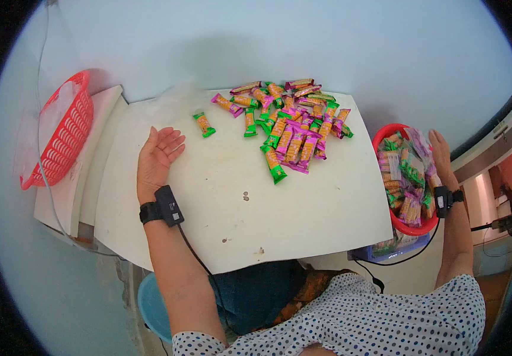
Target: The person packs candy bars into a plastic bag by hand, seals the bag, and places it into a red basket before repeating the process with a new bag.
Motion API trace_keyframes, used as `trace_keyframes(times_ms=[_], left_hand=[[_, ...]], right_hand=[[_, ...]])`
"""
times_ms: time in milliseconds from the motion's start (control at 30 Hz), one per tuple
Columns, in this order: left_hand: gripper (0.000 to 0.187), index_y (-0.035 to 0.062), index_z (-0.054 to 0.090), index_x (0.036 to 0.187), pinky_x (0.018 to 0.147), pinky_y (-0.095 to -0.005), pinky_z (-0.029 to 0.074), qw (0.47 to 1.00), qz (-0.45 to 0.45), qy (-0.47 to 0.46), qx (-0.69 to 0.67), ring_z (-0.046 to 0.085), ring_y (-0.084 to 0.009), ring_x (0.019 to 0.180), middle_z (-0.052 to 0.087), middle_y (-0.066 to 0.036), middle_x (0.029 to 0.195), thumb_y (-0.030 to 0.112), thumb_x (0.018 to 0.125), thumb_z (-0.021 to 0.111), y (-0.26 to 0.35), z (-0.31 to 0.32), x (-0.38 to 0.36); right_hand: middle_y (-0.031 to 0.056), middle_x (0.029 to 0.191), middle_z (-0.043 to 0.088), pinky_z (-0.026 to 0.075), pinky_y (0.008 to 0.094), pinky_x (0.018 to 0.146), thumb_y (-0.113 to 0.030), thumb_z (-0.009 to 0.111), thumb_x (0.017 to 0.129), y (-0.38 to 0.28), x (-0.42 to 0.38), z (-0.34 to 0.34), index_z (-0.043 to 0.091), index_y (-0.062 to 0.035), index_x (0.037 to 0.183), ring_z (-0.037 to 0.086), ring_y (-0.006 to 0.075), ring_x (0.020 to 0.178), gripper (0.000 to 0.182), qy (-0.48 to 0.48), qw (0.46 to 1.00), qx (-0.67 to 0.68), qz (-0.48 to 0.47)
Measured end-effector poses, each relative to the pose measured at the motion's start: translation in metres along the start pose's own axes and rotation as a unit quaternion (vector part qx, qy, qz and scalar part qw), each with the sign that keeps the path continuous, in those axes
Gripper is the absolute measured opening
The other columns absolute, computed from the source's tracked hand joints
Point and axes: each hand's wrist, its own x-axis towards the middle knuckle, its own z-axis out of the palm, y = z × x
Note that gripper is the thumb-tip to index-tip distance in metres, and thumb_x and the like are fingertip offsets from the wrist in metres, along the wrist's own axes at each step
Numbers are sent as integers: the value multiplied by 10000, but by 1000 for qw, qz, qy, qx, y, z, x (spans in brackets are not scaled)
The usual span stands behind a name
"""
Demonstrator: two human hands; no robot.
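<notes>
My left hand [162, 155] is held palm up over the left part of the white table [303, 219], its fingers apart and slightly curled, with nothing in it. Just beyond its fingertips lies a single green-wrapped snack packet [204, 124]. A loose heap of purple and green snack packets [294, 139] covers the table's back middle. On the right, my right hand [440, 155] rests along the outer side of a red basin [390, 128], fingers stretched out. Clear bags of packets [411, 166] fill that basin, the nearest lying right beside my fingers.
Clear plastic bags [180, 105] lie at the table's back left, against the wall. A red slotted basket [69, 145] leans at the far left with clear plastic inside. Below the table are a blue bucket [154, 305] and a bluish container [395, 248] under the basin. Cables run from both wrist devices.
</notes>
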Motion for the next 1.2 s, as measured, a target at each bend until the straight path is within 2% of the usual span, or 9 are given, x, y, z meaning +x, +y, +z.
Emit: trace_keyframes(times_ms=[100, 167, 333, 633, 833, 933, 1033, 1067, 1200], left_hand=[[428, 30, 643, 1085, 929, -403, 527, 1000, -3, -1, 6, 659, -283, 1051, 692, -143, 1082, 430, 999, 518, 0, -1, 1], [432, 29, 642, 1086, 919, -400, 532, 1000, -8, 19, 4, 662, -281, 1043, 692, -144, 1081, 434, 996, 523, 1, 1, 0], [441, 26, 638, 1090, 907, -395, 538, 999, -16, 30, -5, 666, -272, 1026, 692, -140, 1071, 442, 986, 539, 2, 5, 0], [439, 20, 644, 1087, 886, -377, 544, 999, -21, 27, -28, 664, -266, 1018, 691, -128, 1063, 436, 978, 553, 1, -1, 1], [436, 33, 648, 1069, 891, -372, 535, 999, -17, 50, -13, 666, -266, 1009, 691, -130, 1050, 449, 952, 588, 6, 6, -3], [429, 30, 645, 1064, 891, -376, 533, 998, -23, 48, -15, 664, -266, 1007, 689, -132, 1048, 440, 950, 595, 6, 4, 0], [426, 25, 641, 1064, 891, -381, 534, 998, -11, 62, -18, 662, -268, 1005, 685, -131, 1046, 433, 949, 599, 6, 4, -2], [427, 23, 640, 1066, 892, -383, 534, 997, -7, 70, -21, 662, -269, 1005, 683, -131, 1046, 432, 950, 599, 7, 3, -2], [436, 17, 631, 1083, 879, -384, 545, 994, -3, 100, -43, 661, -275, 1001, 671, -134, 1055, 431, 952, 597, 4, 1, 0]], right_hand=[[216, 1395, 525, 326, 347, 1110, -374, 502, 991, -153, -14, -16, 521, 48, 1343, 472, 286, 1319, 551, -46, 966, 250, 49], [122, 1451, 474, 314, 445, 1089, -526, 496, 965, -193, -9, -12, 439, -49, 1446, 394, 246, 1349, 679, -128, 950, 237, -156], [141, 1288, 614, 358, 308, 1068, -387, 552, 971, -330, -17, 8, 560, 44, 1300, 537, 218, 1209, 542, -207, 934, 285, -66], [179, 1248, 621, 405, 358, 1027, -368, 619, 914, -496, -29, 94, 581, 33, 1270, 546, 248, 1204, 538, -336, 830, 343, -284], [261, 1420, 455, 378, 448, 1067, -333, 685, 827, -557, 10, 200, 457, 10, 1380, 467, 398, 1278, 689, 13, 883, 256, -394], [262, 1309, 561, 403, 450, 1042, -314, 688, 830, -574, 18, 217, 581, 14, 1260, 530, 377, 1218, 551, 51, 884, 248, -393], [241, 1096, 671, 458, 466, 965, -294, 701, 824, -580, 25, 198, 696, 3, 1034, 620, 375, 1072, 363, -138, 904, 307, -265], [142, 879, 715, 519, 431, 823, -267, 690, 858, -579, 26, 217, 707, -10, 815, 680, 309, 875, 261, 75, 885, 363, -281], [70, 858, 692, 545, 361, 749, -265, 649, 922, -560, 4, 156, 678, -10, 865, 679, 226, 829, 263, -128, 759, 624, -133]])
